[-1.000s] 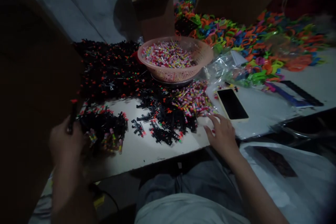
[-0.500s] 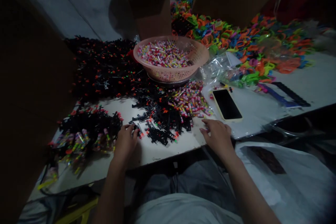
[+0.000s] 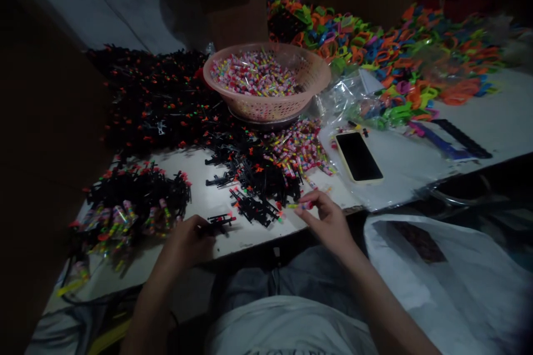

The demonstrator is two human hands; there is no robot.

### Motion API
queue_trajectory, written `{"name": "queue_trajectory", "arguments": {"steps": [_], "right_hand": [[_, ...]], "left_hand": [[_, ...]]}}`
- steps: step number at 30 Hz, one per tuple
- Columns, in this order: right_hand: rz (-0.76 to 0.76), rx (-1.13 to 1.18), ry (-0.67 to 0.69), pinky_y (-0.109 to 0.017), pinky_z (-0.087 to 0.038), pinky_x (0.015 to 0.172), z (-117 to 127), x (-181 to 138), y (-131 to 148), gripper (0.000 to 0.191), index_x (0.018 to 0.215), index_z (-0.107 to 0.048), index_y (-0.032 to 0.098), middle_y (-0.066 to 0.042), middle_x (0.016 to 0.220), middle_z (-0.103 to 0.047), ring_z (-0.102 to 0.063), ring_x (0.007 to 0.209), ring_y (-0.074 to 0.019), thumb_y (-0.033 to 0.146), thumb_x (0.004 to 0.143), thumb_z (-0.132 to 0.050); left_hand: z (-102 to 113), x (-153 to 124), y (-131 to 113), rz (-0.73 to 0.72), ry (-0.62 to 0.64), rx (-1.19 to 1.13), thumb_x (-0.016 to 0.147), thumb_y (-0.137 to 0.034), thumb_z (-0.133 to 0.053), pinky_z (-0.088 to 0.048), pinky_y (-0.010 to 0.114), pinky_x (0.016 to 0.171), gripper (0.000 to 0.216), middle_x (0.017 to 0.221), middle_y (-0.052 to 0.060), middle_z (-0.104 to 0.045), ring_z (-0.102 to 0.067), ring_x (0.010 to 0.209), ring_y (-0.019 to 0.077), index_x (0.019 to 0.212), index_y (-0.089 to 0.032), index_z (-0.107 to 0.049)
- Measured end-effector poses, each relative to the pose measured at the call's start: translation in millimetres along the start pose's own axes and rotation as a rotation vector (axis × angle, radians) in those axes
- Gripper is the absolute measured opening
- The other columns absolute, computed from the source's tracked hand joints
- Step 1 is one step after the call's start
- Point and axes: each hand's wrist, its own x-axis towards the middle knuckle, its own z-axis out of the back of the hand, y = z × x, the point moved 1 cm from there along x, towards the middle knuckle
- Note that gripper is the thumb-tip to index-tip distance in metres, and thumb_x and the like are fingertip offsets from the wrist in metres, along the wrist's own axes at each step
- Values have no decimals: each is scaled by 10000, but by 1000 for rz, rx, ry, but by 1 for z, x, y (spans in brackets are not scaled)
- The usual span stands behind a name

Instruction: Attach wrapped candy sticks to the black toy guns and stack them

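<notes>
My left hand (image 3: 189, 241) is closed on a small black toy gun (image 3: 220, 221) with a red tip, held just above the white table (image 3: 216, 247) near its front edge. My right hand (image 3: 327, 222) pinches a small striped candy tube (image 3: 300, 206) between thumb and fingers. Between the hands lies a loose pile of black toy guns (image 3: 260, 183), with a scatter of striped candy tubes (image 3: 302, 150) behind it. A heap of black guns with tubes fitted (image 3: 133, 202) lies to the left of my left hand.
A pink basket (image 3: 266, 105) full of candy tubes stands at the back middle. A big black heap of toy guns (image 3: 154, 100) fills the back left. A phone (image 3: 358, 156) lies screen-up on the right, with clear bags (image 3: 358, 102) and bright plastic pieces (image 3: 395, 61) behind. A white sack (image 3: 449, 277) sits beside my lap.
My left hand came in from the left heap, took a black gun off the table and drew it back. My right hand picked up a candy tube. The view tilted down slightly.
</notes>
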Motion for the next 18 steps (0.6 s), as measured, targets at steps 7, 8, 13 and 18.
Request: {"name": "queue_trajectory", "arguments": {"steps": [7,8,13,18], "right_hand": [[-152,157,387,-312,-478,826,-36,-28,23,176,953,-636,213,-38,923,-686,-623,891,-161,319,812,-640],[-129,121,402,-305,-481,814,-40,-31,25,201,1004,-645,221,-40,940,-679,-616,891,-159,321,833,-613],[16,1,417,-304,-463,858,-55,-41,25,275,1145,-592,232,-59,1056,-631,-586,971,-165,287,927,-434],[-46,-71,341,-265,-483,769,-52,-47,20,202,1097,-478,220,-38,968,-610,-593,873,-156,301,926,-408]], "left_hand": [[-17,-29,-36,306,-71,-996,421,-356,-839,-489,270,613,498,713,18,-671,-627,663,173,825,-171,-613],[-24,-32,-43,321,-64,-1107,413,-345,-849,-498,272,636,538,732,26,-677,-633,679,171,866,-164,-622],[-56,-38,-73,364,-76,-1344,476,-347,-841,-477,216,577,489,728,15,-656,-606,635,122,862,-137,-628],[-60,-39,-91,295,-25,-1361,534,-312,-827,-492,219,594,491,783,37,-692,-627,664,127,943,-142,-616]]}}
